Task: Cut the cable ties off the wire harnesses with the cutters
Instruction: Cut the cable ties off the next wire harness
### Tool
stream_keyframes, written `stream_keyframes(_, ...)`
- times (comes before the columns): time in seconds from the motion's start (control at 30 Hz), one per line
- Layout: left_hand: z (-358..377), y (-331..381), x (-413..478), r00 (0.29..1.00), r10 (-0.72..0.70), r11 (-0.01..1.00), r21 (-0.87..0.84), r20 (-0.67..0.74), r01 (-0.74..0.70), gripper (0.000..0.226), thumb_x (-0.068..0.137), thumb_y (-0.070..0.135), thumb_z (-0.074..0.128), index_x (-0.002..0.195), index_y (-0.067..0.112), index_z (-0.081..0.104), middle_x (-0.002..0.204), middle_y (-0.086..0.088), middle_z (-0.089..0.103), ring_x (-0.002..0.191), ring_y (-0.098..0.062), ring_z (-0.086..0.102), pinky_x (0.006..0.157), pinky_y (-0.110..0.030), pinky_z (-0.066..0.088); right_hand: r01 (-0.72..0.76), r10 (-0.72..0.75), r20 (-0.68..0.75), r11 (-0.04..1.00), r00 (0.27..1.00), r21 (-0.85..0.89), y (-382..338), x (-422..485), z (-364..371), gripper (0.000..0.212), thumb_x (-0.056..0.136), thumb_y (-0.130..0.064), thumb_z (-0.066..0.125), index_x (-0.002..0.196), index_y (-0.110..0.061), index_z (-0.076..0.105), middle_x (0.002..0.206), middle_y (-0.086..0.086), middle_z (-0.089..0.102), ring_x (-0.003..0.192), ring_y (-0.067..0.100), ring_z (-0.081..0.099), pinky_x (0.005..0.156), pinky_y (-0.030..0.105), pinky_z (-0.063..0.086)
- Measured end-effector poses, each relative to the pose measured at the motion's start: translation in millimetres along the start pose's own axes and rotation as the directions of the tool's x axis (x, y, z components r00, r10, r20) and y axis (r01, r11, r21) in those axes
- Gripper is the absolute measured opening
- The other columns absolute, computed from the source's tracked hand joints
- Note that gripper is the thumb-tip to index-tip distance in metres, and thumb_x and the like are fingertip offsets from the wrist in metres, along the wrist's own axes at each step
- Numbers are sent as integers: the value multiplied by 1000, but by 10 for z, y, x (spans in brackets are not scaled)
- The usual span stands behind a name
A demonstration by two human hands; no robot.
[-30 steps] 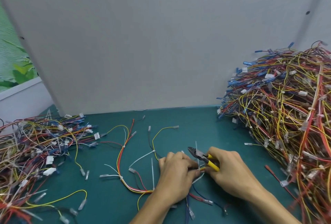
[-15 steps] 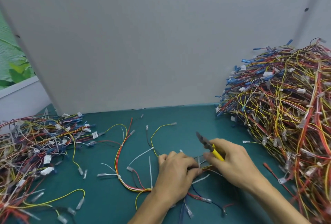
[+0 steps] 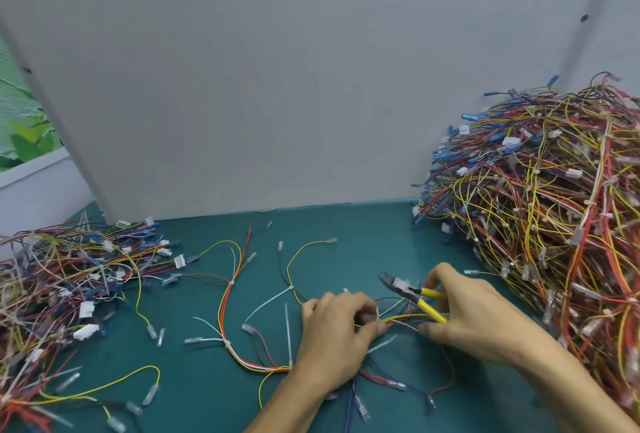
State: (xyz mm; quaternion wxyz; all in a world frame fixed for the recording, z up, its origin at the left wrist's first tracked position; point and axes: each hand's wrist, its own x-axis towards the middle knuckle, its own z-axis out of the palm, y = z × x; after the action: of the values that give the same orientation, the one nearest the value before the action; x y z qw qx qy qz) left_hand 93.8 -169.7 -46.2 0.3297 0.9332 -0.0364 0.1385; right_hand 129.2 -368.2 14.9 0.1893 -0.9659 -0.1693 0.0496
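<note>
Harness of yellow, red and white wires [image 3: 401, 319] held between left hand [image 3: 337, 332] and right hand [image 3: 474, 315] on teal tabletop [image 3: 207, 380].
Right hand grips yellow-handled metal cutters [image 3: 412, 295], tip pointing up-left, thumb down on the wires. Left hand, just left of cutters, fingers curled, pinches harness beside a white plastic cable tie [image 3: 377, 313]. Harness lies just below cutters, trailing off left. Tall tangled pile of tied harnesses [image 3: 554, 207] right of cutters, lower flatter wire pile [image 3: 69, 276] far left of cutters.
</note>
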Motion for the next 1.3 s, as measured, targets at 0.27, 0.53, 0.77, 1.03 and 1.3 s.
stream_keyframes(0.27, -47, 24, 19, 995, -96, 964, -247, 12, 96, 20, 87, 28, 66, 71, 38, 58, 60, 17, 56, 65, -5, 49, 89, -41, 44, 78, -86, -17, 955, 996, -288, 67, 8, -21, 36, 80, -69, 55, 102, -40, 56, 88, -12, 42, 101, 19, 54, 72, 31, 35)
stream_keyframes(0.53, -52, 42, 22, 992, -119, 957, -263, 34, 124, 23, 88, 26, 65, 70, 39, 58, 60, 19, 59, 66, -6, 51, 90, -42, 44, 178, -205, -43, 922, 978, -345, 88, 13, 10, 24, 80, -48, 47, 99, -38, 57, 89, -9, 46, 95, 21, 57, 68, 29, 38)
stream_keyframes(0.77, -66, 42, 15, 996, -91, 965, -246, 27, 94, 28, 89, 26, 65, 67, 40, 55, 53, 20, 52, 63, -10, 44, 80, -34, 39, 208, -241, -27, 884, 970, -419, 91, 46, 62, 23, 77, -41, 47, 96, -31, 55, 86, -8, 43, 90, 24, 56, 65, 29, 30)
stream_keyframes(1.03, -56, 34, 25, 998, -52, 977, -206, 39, 59, 29, 88, 27, 65, 65, 43, 56, 57, 16, 54, 64, -5, 46, 88, -40, 42, 225, -261, -6, 844, 965, -486, 30, 41, 30, 18, 85, -36, 47, 99, -28, 56, 95, -8, 50, 94, 22, 54, 66, 29, 25)
stream_keyframes(1.3, -49, 29, 31, 999, -23, 983, -180, 29, 28, 11, 88, 31, 64, 89, 40, 58, 60, 17, 55, 68, -4, 48, 90, -40, 42, 223, -227, 48, 852, 973, -473, 9, 45, 35, 9, 85, -31, 50, 92, -26, 54, 96, -8, 49, 95, 23, 57, 65, 30, 39)
